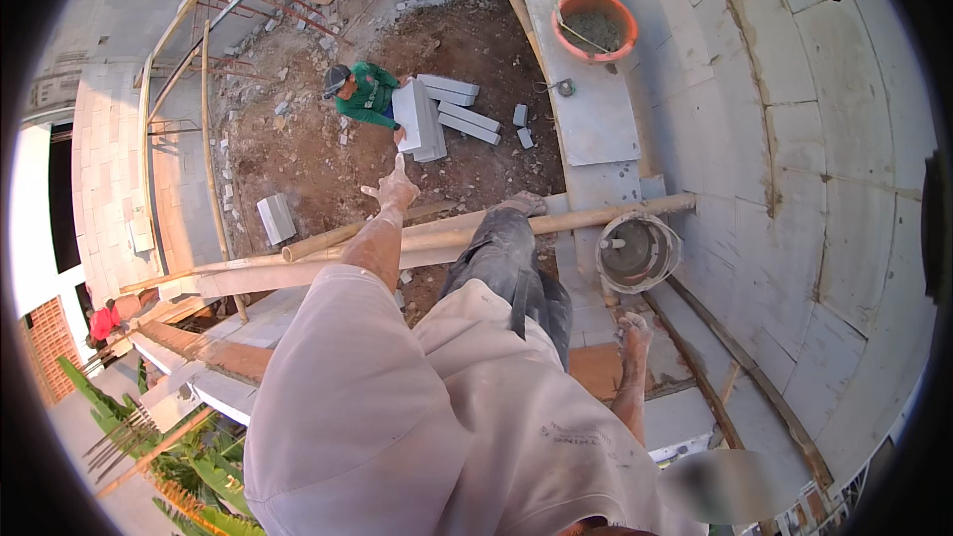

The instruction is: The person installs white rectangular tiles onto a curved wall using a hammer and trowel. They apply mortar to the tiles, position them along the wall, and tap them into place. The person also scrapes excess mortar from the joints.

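My left arm reaches out ahead, and my left hand (pixel 394 189) is empty, with the index finger and thumb stretched out. In view, its fingertip lines up with a stack of pale blocks (pixel 422 124) on the ground far below, not touching it. A person in a green shirt (pixel 371 94) and cap crouches there with hands on the top block. At my right side, a dusty bare limb that looks like my right hand (pixel 634 335) hangs low near a bucket (pixel 635 253) of grey mortar; its fingers are too small to read.
Bamboo poles (pixel 596 221) cross below my foot (pixel 521 202). An orange tub (pixel 596 27) of mortar stands on a pale ledge (pixel 596 119) by the block wall (pixel 794 139). Bamboo scaffolding (pixel 206 139) rises left. Another block (pixel 277 218) lies on the rubble-strewn dirt.
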The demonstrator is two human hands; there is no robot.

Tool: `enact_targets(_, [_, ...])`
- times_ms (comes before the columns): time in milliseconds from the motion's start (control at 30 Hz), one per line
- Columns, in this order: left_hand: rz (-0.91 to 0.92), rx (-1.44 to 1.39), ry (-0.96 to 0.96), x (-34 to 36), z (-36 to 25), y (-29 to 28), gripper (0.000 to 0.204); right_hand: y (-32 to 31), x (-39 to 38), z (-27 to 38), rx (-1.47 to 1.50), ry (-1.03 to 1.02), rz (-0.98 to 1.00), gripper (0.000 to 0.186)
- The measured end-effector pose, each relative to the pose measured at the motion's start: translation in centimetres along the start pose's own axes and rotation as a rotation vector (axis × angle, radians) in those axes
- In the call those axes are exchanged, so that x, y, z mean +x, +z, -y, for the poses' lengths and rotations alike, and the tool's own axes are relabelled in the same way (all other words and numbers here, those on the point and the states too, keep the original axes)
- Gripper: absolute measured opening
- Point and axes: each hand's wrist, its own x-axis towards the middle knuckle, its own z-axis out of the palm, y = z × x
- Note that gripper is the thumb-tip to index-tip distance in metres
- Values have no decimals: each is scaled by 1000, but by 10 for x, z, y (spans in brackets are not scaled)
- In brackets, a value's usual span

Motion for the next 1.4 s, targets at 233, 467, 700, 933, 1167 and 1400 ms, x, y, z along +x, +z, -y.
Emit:
enact_targets(233, [-82,-60,14,29,32,4,93,9,60,-28,-194,-183,-19,30])
enact_targets(467, [-156,108,239,50,52,4,91,38,75,-23,-338,-133,-23,32])
enact_targets(700, [-55,103,326,75,34,33,80,46,137,-93,-275,-161,-91,27])
enact_targets(933, [-30,176,703,131,-96,123,66,96,178,-110,-114,-144,-102,23])
enact_targets(1167, [-128,289,914,263,-295,233,53,157,210,-22,-41,-433,-70,26])
enact_targets(1400, [-506,104,1250,413,-456,307,76,106,258,-64,175,-854,-621,40])
